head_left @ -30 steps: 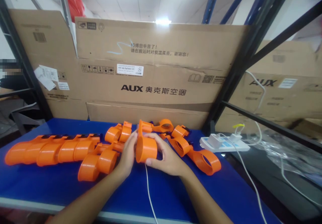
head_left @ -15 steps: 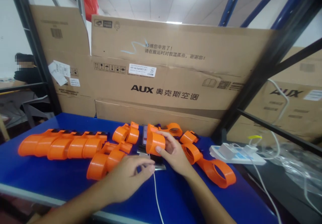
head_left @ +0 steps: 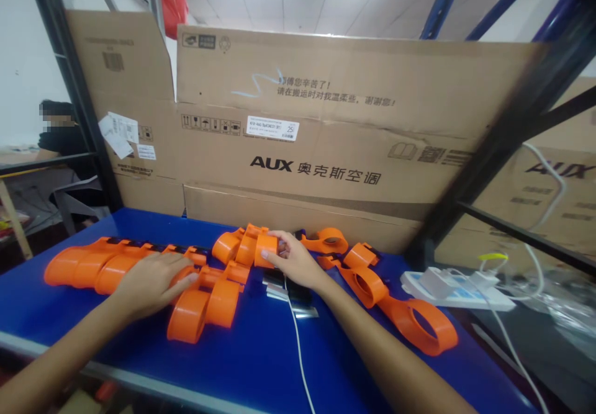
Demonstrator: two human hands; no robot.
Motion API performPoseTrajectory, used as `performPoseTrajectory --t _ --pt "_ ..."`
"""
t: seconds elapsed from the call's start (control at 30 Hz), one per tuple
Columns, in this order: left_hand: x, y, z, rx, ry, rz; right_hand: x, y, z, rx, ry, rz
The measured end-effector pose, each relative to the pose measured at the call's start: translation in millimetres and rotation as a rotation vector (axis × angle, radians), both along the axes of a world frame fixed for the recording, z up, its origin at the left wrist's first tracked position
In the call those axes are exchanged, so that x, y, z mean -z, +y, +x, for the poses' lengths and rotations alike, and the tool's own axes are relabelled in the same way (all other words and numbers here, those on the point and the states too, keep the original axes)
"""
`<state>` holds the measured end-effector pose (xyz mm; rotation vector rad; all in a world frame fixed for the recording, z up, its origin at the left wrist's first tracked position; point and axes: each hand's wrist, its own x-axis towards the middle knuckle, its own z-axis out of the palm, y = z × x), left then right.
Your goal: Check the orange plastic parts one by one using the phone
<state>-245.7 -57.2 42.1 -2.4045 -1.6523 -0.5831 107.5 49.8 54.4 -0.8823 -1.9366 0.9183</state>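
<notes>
In my right hand [head_left: 293, 259] is an orange tape dispenser [head_left: 266, 251], its round ring gripped between fingers and thumb. It stands against two like dispensers [head_left: 228, 246] at the back middle of the table. My left hand [head_left: 156, 280] is closed over an orange tape dispenser [head_left: 189, 270] at the right end of a row; the palm hides much of it. More of that row [head_left: 77, 266] runs off to the left, with black parts along its back. Just right of my left hand lie two further dispensers [head_left: 189, 318] side by side.
A white cable [head_left: 298, 346] crosses the blue table [head_left: 261, 364] past a dark device with silvery strips [head_left: 279, 291]. More orange dispensers [head_left: 419, 324] lie to the right, near a white power strip [head_left: 459, 293]. Cardboard [head_left: 326, 141] walls the back. A person [head_left: 69, 135] sits at far left.
My right hand has carried its dispenser left to the pair at the back. My left hand has moved left from the middle onto the end of the row. The view has shifted slightly.
</notes>
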Motion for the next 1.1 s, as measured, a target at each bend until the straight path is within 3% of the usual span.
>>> performPoseTrajectory --t 0.23,0.37,0.47,0.67,0.83,1.1 --pt "2.3 -8 -9 0.042 0.068 -0.049 11.6 5 -18 -0.045 0.010 -0.002" --pt "-1.1 -10 -13 0.029 0.079 -0.022 12.6 6 -15 0.010 0.012 0.051" --pt "-12.4 -10 -16 0.010 0.079 0.041 10.3 8 -6 0.046 0.012 0.056" --pt "-45.5 -9 -12 0.022 0.141 0.184 6.7 14 -5 -0.051 -0.060 0.022" --pt "-67.3 -7 5 0.079 0.154 0.301 11.6 22 -29 -0.079 -0.128 0.041" --pt "-92.4 -6 24 0.092 0.130 0.351 22.3 17 -74 -0.061 -0.175 0.080"
